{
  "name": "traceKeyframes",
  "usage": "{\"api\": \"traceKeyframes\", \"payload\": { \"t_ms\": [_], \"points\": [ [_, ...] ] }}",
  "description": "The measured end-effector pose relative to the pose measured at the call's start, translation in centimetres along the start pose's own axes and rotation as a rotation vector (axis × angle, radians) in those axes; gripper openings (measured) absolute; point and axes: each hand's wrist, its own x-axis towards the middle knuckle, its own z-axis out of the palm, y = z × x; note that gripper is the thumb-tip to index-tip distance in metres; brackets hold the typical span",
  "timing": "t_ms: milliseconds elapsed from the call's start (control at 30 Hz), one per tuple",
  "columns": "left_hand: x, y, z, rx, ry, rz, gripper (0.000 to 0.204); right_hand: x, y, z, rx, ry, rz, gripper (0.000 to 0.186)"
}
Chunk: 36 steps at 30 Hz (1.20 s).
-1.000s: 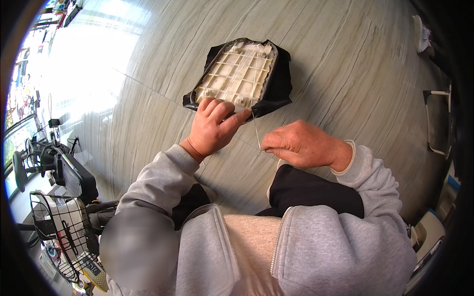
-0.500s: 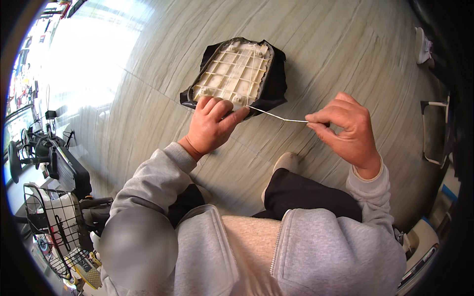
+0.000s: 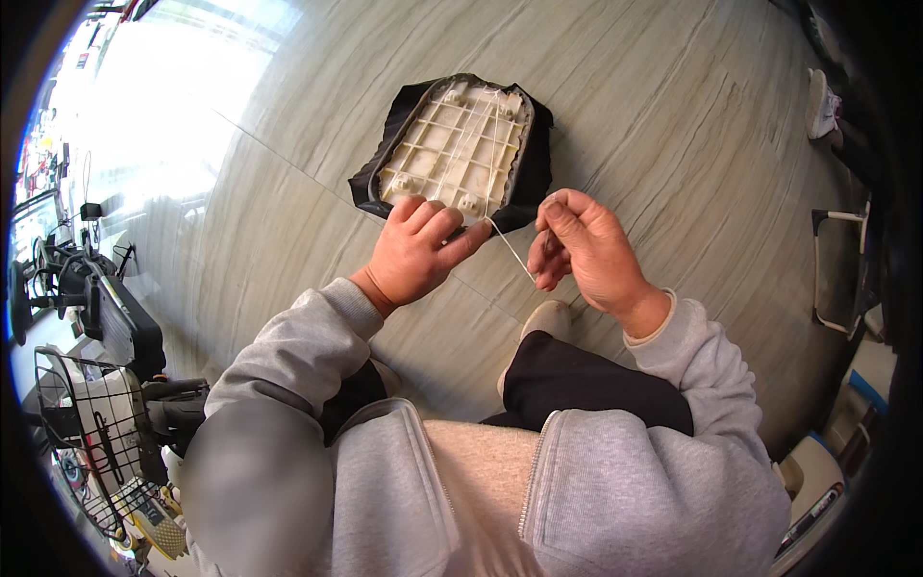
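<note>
A seat pad lies upside down on the floor, with a cream plastic ribbed base (image 3: 442, 146) framed by black cover material (image 3: 532, 167) and white cord laced lengthwise across it. My left hand (image 3: 416, 252) grips the pad's near edge, fingers curled over it and thumb at the near right corner. From that corner a strand of white cord (image 3: 510, 247) slants down to my right hand (image 3: 586, 252), just right of the pad, whose bent fingers hold it near their tips.
At the left are a black wire basket (image 3: 91, 433) and black wheeled equipment (image 3: 120, 317). A person's shoe (image 3: 822, 103) shows at the upper right, above a metal-framed item (image 3: 817, 274). My own shoe (image 3: 546, 317) is below the right hand.
My right hand swung out rightward with the cord, then came back left toward the pad, so the cord now angles down more steeply. My left hand stays on the edge.
</note>
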Motion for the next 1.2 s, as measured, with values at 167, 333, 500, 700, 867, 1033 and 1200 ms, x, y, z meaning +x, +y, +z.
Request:
{"api": "traceKeyframes", "payload": {
  "t_ms": [167, 333, 500, 700, 867, 1033, 1200],
  "points": [
    [-0.4, 0.0, 0.1, -0.002, -0.031, 0.022, 0.046, 1.1, 2.2, 0.2, -0.101, 0.013, 0.107, 0.024],
    [-0.7, 0.1, 0.1, 0.0, -0.051, 0.021, 0.044, 1.0, 2.6, 0.2, -0.209, -0.065, 0.122, 0.023],
    [-0.9, 0.0, 0.2, 0.006, -0.062, 0.03, 0.042, 1.0, 2.0, 0.4, -0.331, 0.052, -0.008, 0.025],
    [-1.1, -0.1, 0.2, 0.011, -0.077, 0.032, 0.042, 0.6, 1.9, 0.7, -0.195, 0.029, 0.107, 0.024],
    [-1.1, 0.0, 0.1, 0.008, -0.08, 0.025, 0.044, 0.6, 1.9, 0.9, -0.197, -0.048, 0.239, 0.026],
    [-1.1, -0.1, 0.1, 0.007, -0.067, 0.027, 0.045, 0.6, 1.8, 0.9, -0.184, -0.129, 0.255, 0.027],
    [-1.3, -0.1, 0.2, 0.0, -0.068, 0.035, 0.045, 0.6, 1.5, 0.9, -0.143, -0.133, 0.308, 0.028]
  ]
}}
